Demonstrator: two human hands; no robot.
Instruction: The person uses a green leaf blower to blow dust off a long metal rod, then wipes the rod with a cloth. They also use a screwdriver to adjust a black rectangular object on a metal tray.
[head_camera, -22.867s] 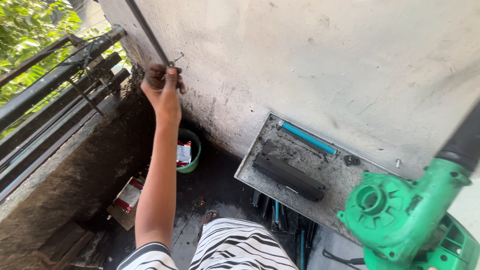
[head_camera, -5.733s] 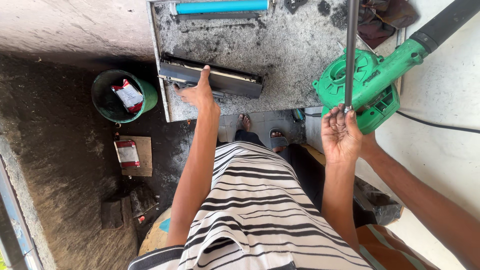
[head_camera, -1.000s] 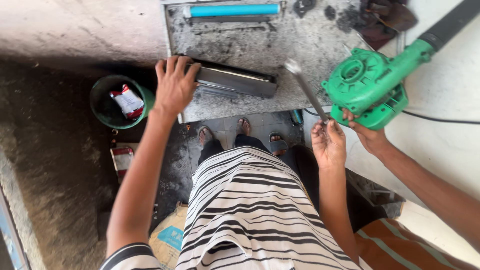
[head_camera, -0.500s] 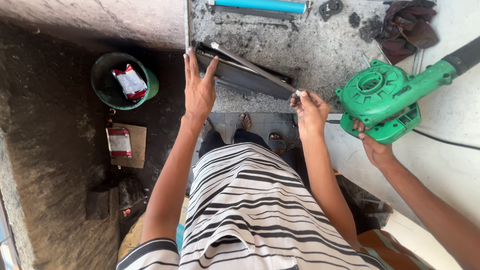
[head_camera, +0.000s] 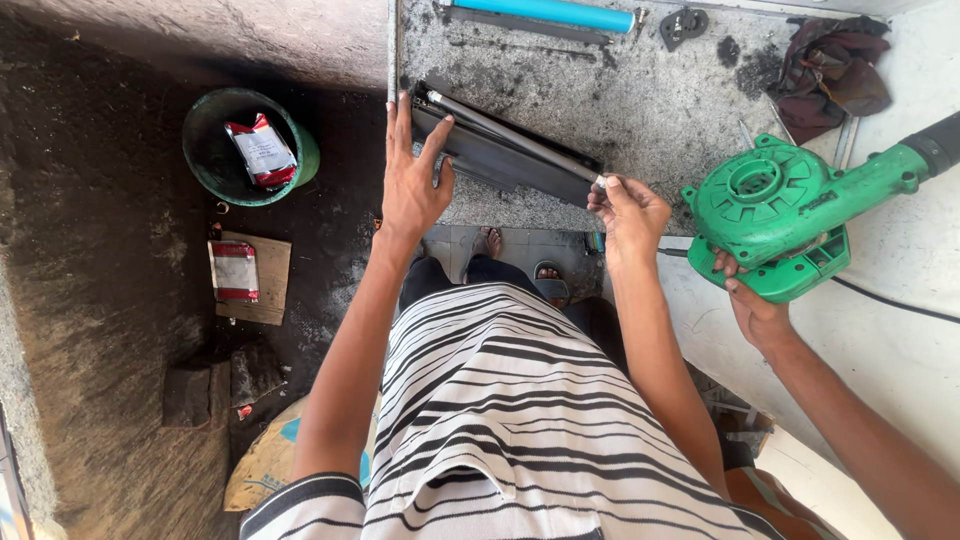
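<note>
The left hand (head_camera: 412, 190) lies spread-fingered on the black cartridge housing (head_camera: 500, 160) at the worktop (head_camera: 650, 110)'s near edge; the right hand (head_camera: 628, 205) pinches the grey rod (head_camera: 510, 138)'s end atop it.

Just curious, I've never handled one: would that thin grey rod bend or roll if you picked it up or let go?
The rod looks like straight metal, so probably stiff. Being round and slim, it would likely roll if released. The right hand pinches one end while it lies along the black cartridge, so it seems light.
</note>
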